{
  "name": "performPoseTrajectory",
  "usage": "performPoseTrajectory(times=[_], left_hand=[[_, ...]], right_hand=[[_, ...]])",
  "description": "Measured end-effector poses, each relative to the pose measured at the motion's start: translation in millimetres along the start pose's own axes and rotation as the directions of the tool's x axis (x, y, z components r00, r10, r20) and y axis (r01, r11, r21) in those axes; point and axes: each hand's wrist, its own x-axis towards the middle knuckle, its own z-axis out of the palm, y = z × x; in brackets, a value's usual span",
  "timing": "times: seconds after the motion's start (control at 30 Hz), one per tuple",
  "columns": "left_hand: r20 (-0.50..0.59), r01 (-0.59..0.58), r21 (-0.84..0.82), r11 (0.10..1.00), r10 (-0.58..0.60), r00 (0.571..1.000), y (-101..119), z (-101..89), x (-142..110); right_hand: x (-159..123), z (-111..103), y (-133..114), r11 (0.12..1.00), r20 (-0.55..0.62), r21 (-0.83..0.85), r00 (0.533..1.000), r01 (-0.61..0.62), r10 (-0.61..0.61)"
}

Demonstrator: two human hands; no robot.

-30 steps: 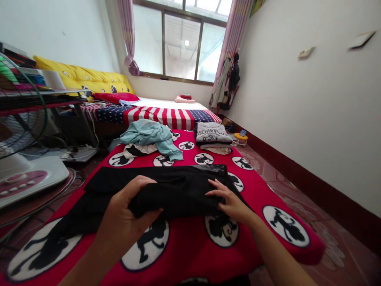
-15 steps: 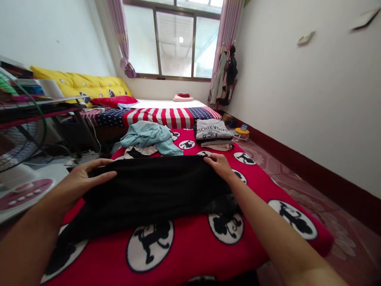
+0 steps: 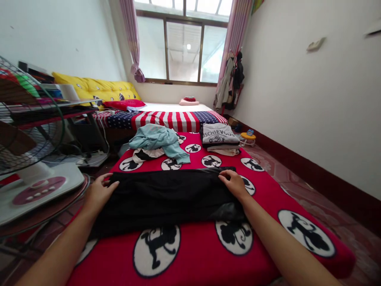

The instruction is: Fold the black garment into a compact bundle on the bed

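Observation:
A black garment (image 3: 166, 196), folded into a long band, lies across the red blanket (image 3: 208, 254) in front of me; its exact kind does not show. At its far left corner, my left hand (image 3: 100, 191) grips the cloth between thumb and fingers. My right hand (image 3: 233, 182) pinches the far edge near the right end. A dark grey patch shows at the garment's near right corner. Beyond it sits a crumpled light blue garment (image 3: 157, 139) on top of a white and black one. To the right stands a stack of folded clothes, topped by a grey printed shirt (image 3: 218, 134).
At the left, a fan (image 3: 41, 186) stands on a round stool beside a cluttered desk (image 3: 71, 109). Behind the blanket is a bed with a striped cover (image 3: 166, 120). A small orange stool (image 3: 248, 137) is on the floor by the right wall.
The black garment has come down flat onto the blanket, its far edge lowered. Both hands have gone down with it, still holding its edge. The view has shifted slightly left.

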Motion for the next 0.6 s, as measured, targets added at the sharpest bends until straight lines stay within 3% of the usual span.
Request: performPoseTrajectory(times=[0.1, 0.27, 0.47, 0.6], left_hand=[[0.024, -0.022, -0.048, 0.999, 0.023, 0.999, 0, -0.2, 1], [-0.045, -0.046, -0.236, 0.971, 0.036, 0.998, 5, 0.7, 6], [-0.047, -0.159, 0.027, 0.987, 0.16, 0.986, 4, 10.6, 4], [-0.181, -0.329, 0.159, 0.931, 0.355, 0.917, 13, 13.1, -4]], right_hand=[[6, -6, 4, 0.998, 0.02, -0.055, 1.0, -0.019, 0.02], [34, -20, 7, 0.999, -0.02, -0.018, 0.999, -0.042, 0.042], [38, -12, 16, 0.98, -0.026, -0.152, 0.992, -0.127, 0.124], [27, -4, 11, 0.962, -0.094, -0.225, 0.987, -0.152, 0.134]])
